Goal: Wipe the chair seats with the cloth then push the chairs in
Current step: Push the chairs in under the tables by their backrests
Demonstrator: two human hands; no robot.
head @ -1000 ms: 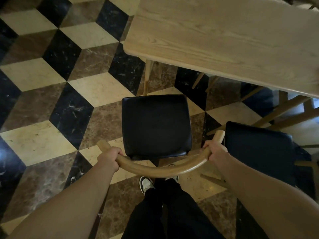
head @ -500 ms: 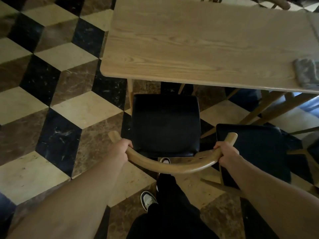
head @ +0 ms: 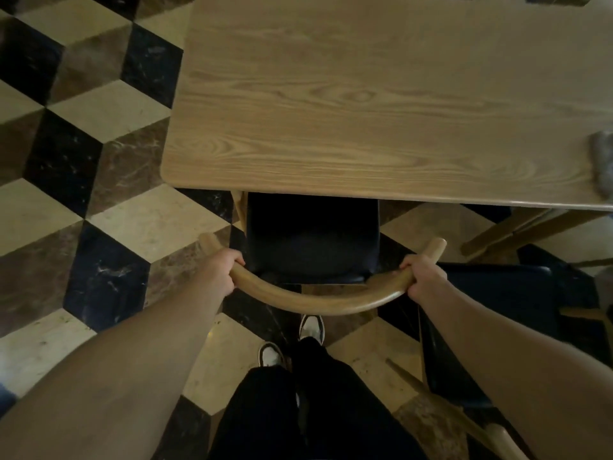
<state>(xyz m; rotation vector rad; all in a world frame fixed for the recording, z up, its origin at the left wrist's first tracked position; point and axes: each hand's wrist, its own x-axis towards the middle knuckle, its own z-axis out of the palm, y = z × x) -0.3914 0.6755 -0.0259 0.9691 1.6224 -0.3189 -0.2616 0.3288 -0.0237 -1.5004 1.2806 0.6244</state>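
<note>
Curved wooden backrest (head: 315,302) was gripped at both ends — left hand (head: 221,272) and right hand (head: 423,277) each clenched round it, evidently for an even push. Black chair seat (head: 311,240) was partly under the wooden surface (head: 365,111). Grey cloth (head: 602,164) was left on the surface's right edge — second chair (head: 491,313) was not yet tucked in.

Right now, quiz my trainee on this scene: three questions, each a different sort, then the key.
1. True or false: both hands grip the chair's curved backrest.
2. Where does the grey cloth lie? A) on the table B) on the seat C) on the floor
3. Fill in: the seat's front edge sits under the ____.

Key: 1 true, left hand and right hand; 2 A; 3 table.
</note>
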